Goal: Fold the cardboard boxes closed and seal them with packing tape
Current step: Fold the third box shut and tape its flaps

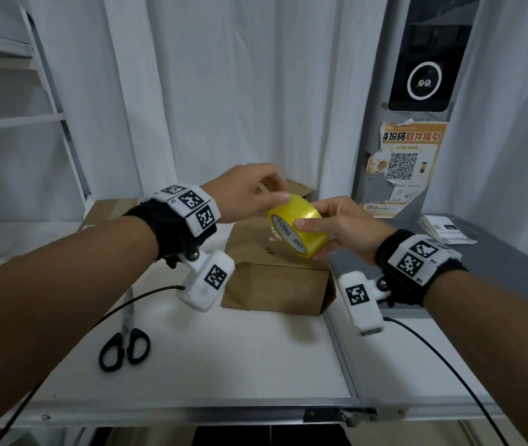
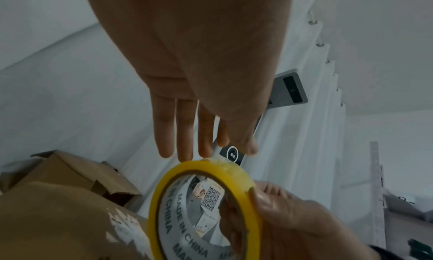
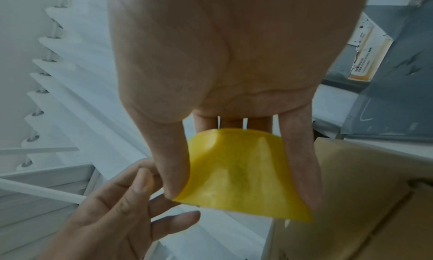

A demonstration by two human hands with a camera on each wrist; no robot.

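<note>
The right hand (image 3: 225, 60) grips the yellow tape roll (image 3: 239, 173) above a cardboard box (image 3: 365, 180).

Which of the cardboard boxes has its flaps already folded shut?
The near cardboard box, directly under the yellow tape roll, has its top flaps folded down. The far box, behind the left hand, shows a raised flap.
</note>
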